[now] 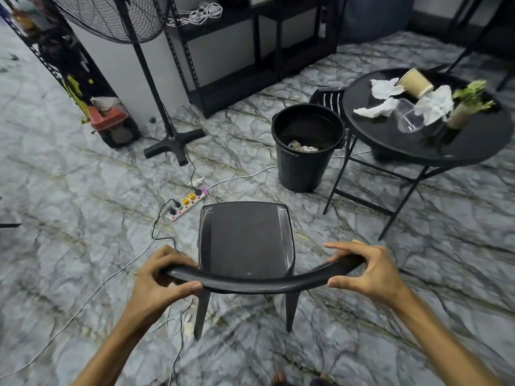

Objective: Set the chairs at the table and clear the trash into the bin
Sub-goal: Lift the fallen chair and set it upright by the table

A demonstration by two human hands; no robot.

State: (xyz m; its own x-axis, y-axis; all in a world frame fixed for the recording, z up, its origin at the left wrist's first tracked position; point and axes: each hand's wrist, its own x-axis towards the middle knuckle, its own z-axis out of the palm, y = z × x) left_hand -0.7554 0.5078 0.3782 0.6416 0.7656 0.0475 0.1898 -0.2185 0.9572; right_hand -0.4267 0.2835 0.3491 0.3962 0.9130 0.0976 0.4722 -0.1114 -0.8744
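Note:
A black plastic chair (245, 238) stands in front of me on the marbled floor, seat facing away. My left hand (161, 277) grips the left end of its curved backrest, and my right hand (367, 271) grips the right end. The round black table (473, 146) is at the right, carrying crumpled white tissues (434, 104), a tipped paper cup (416, 82), a clear plastic cup (408, 118) and a small potted plant (465, 107). A black bin (303, 162) with some trash inside stands just left of the table. A second black chair (328, 98) shows partly behind the bin.
A power strip (185, 204) and loose cables lie on the floor just beyond the chair's left side. A standing fan's cross base (174, 144) is at the back left, beside black shelving (250, 51) and a red machine (111, 123).

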